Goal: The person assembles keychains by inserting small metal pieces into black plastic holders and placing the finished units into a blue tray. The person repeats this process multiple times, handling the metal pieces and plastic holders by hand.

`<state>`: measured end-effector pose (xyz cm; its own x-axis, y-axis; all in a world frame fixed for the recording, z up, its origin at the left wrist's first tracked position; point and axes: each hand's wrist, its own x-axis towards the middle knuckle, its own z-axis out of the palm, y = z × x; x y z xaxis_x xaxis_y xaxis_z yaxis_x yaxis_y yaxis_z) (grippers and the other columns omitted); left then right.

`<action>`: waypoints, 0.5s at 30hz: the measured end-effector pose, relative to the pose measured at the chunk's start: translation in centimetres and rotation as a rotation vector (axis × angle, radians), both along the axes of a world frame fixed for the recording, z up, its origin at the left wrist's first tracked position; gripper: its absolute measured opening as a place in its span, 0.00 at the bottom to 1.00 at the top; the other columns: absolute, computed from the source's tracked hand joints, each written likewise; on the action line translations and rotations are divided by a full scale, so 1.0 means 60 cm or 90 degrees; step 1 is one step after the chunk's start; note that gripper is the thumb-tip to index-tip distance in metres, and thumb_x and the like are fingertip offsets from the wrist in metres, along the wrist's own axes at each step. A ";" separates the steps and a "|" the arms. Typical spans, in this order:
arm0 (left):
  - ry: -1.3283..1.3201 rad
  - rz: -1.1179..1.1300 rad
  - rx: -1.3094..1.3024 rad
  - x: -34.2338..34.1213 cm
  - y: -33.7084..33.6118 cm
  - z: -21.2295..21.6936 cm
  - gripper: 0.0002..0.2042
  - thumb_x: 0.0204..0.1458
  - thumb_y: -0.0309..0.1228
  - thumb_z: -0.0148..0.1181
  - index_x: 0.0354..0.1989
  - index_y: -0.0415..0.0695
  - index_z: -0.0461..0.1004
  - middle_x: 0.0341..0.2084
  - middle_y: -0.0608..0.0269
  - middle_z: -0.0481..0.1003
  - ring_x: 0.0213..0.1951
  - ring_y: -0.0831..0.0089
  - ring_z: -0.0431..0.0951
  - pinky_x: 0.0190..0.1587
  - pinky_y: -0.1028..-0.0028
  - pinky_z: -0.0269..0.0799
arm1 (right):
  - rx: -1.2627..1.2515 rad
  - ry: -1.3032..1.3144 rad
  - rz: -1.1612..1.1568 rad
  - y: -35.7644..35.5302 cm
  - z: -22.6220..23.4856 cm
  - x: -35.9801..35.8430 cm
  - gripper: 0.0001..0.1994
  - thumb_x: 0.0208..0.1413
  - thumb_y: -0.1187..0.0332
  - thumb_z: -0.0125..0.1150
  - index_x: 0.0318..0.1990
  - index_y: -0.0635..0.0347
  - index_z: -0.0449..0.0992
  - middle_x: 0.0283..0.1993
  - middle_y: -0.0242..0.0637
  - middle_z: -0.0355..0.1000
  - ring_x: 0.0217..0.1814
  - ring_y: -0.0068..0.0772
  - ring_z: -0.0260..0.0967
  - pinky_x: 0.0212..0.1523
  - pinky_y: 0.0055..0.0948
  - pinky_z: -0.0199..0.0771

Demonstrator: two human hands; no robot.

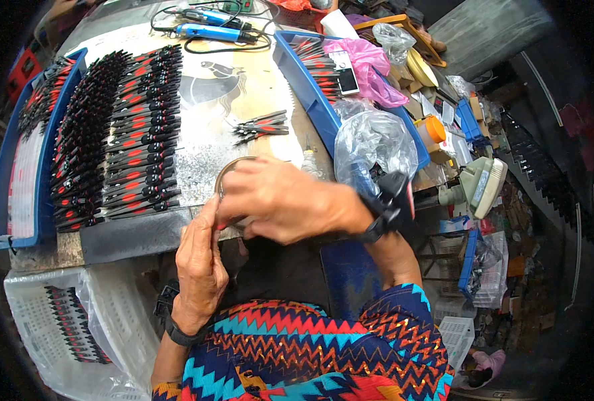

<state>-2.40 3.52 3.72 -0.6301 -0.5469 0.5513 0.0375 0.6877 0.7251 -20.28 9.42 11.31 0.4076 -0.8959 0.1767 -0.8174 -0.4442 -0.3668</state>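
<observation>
At the table's front edge, my left hand [201, 267] is pressed against the side of a round, thin-rimmed dish [222, 179], its fingers close together. Over the same dish my right hand [277, 200] bends its fingers inward; motion blurs it, and the fingertips are hidden. What lies in the dish is covered by my hands. Beyond them rests a small loose group of slim black-and-red tools [262, 127]. Many more of these tools are stacked in dense rows [140, 134] on the table to the left.
Blue trays stand left [0, 194] and right [304, 80]; the right one bears a phone [348, 80] and a pink bag [370, 67]. Blue electric screwdrivers [210, 32] lie at the back. A clear bag [377, 147] sits near my right arm. A white crate [36, 321] is below left.
</observation>
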 end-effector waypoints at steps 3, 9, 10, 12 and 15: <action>-0.056 -0.002 0.082 0.014 -0.003 0.003 0.21 0.46 0.09 0.47 0.51 0.35 0.68 0.39 0.47 0.73 0.40 0.54 0.74 0.43 0.68 0.69 | 0.095 -0.226 -0.097 0.006 0.024 -0.098 0.15 0.47 0.65 0.63 0.40 0.64 0.73 0.37 0.41 0.72 0.40 0.35 0.70 0.43 0.32 0.69; -0.002 0.013 0.114 0.021 -0.008 0.009 0.15 0.46 0.09 0.46 0.42 0.33 0.70 0.31 0.51 0.72 0.33 0.60 0.74 0.39 0.72 0.70 | 0.007 0.267 -0.669 -0.004 -0.001 -0.311 0.12 0.43 0.69 0.49 0.33 0.64 0.76 0.31 0.49 0.73 0.35 0.49 0.71 0.37 0.39 0.70; -0.008 0.007 0.134 0.023 -0.008 0.010 0.14 0.47 0.10 0.46 0.41 0.33 0.70 0.31 0.51 0.72 0.33 0.61 0.74 0.39 0.72 0.70 | 0.009 0.274 -0.687 -0.006 -0.013 -0.335 0.12 0.43 0.70 0.50 0.33 0.63 0.76 0.32 0.49 0.74 0.35 0.49 0.72 0.37 0.40 0.70; -0.021 0.007 0.162 0.028 -0.005 0.011 0.12 0.48 0.11 0.46 0.40 0.33 0.70 0.31 0.51 0.72 0.33 0.61 0.74 0.38 0.72 0.70 | 0.041 0.306 -0.749 -0.005 -0.044 -0.366 0.11 0.42 0.70 0.52 0.33 0.62 0.77 0.34 0.51 0.74 0.37 0.50 0.72 0.37 0.42 0.71; -0.035 0.016 0.194 0.032 -0.003 0.009 0.10 0.49 0.13 0.45 0.39 0.33 0.70 0.31 0.51 0.72 0.33 0.61 0.75 0.38 0.72 0.70 | 0.051 0.351 -0.729 0.002 -0.085 -0.392 0.09 0.45 0.68 0.55 0.33 0.60 0.76 0.33 0.50 0.73 0.37 0.52 0.71 0.37 0.45 0.70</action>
